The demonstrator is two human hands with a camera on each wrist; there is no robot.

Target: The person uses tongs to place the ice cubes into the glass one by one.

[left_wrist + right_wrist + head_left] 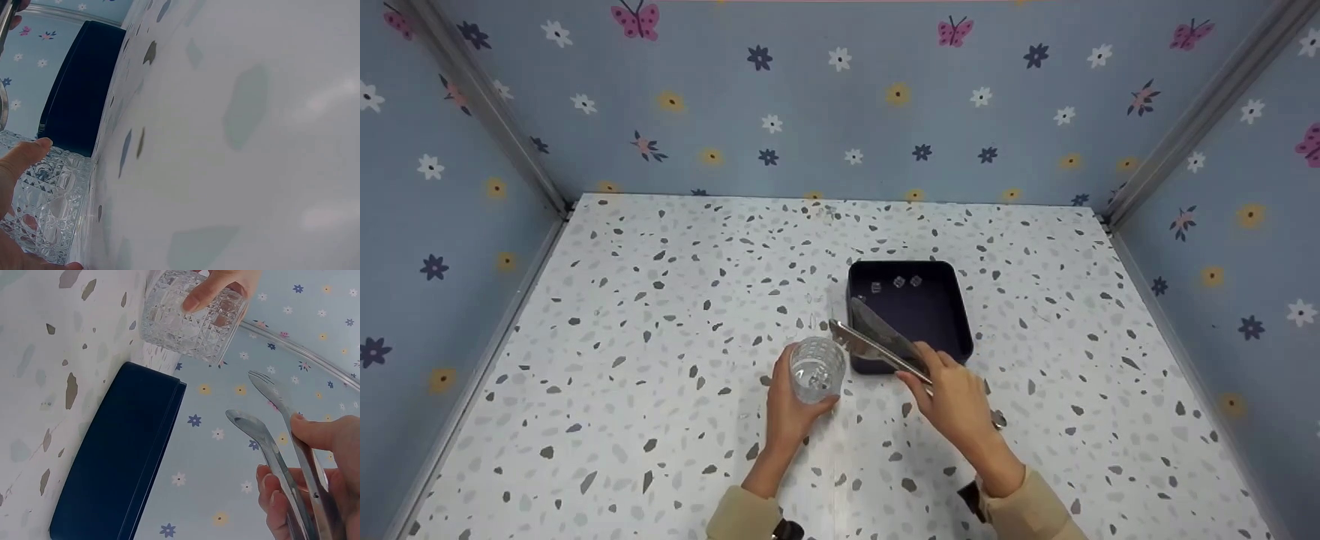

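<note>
Blue walls (802, 82) patterned with flowers and butterflies enclose a speckled white tabletop (660, 360). A person's left hand (791, 414) curls around a cut-glass tumbler (816, 369) beside a dark square box (922, 322); clear pieces seem to lie inside the glass, their number hard to tell. The right hand (958, 397) grips metal tongs (275, 458), tips apart, near the tumbler. Clear cubes (898, 282) lie along the box's far side.

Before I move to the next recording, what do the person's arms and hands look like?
The left hand and right hand wear no gloves. Plain beige sleeves end near the wrists, with a dark object, too little seen to identify, beside each.
</note>
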